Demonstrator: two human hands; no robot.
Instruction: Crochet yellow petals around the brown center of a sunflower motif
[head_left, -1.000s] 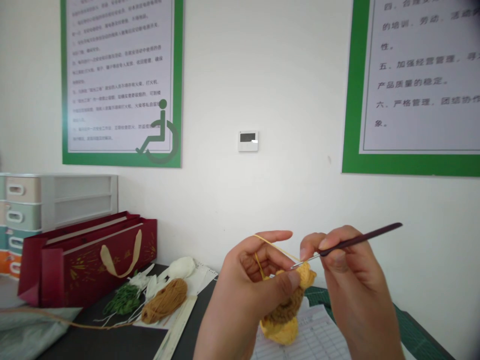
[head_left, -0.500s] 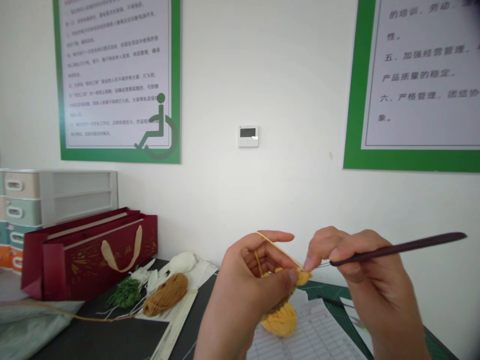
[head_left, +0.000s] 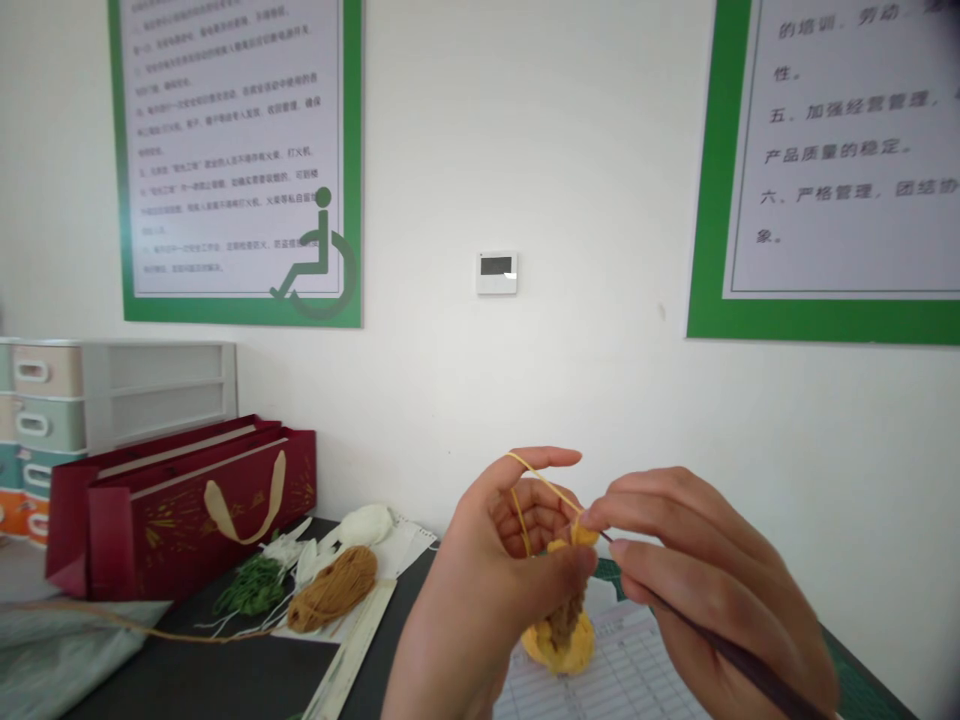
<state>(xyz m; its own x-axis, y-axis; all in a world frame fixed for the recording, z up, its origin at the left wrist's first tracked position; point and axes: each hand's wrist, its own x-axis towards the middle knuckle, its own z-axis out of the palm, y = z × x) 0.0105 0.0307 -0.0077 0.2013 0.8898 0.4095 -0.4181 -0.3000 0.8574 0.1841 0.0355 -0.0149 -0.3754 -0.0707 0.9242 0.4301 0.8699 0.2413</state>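
My left hand pinches a small yellow and brown crochet piece between thumb and fingers. A strand of yellow yarn runs over its raised index finger down to the work. My right hand grips a crochet hook with a dark handle, which slants down to the lower right. The hook's tip is at the top of the yellow stitches, partly hidden by my right fingertips. Below the piece a yellow yarn ball rests on a printed sheet of paper.
At left, dark red gift bags stand before a drawer unit. Brown yarn, green yarn and white yarn lie on the dark table. A green cutting mat is at right.
My right hand has turned, so the hook's handle swings from pointing right to pointing down and right. The crochet piece is tilted more upright, and my left hand has shifted slightly.
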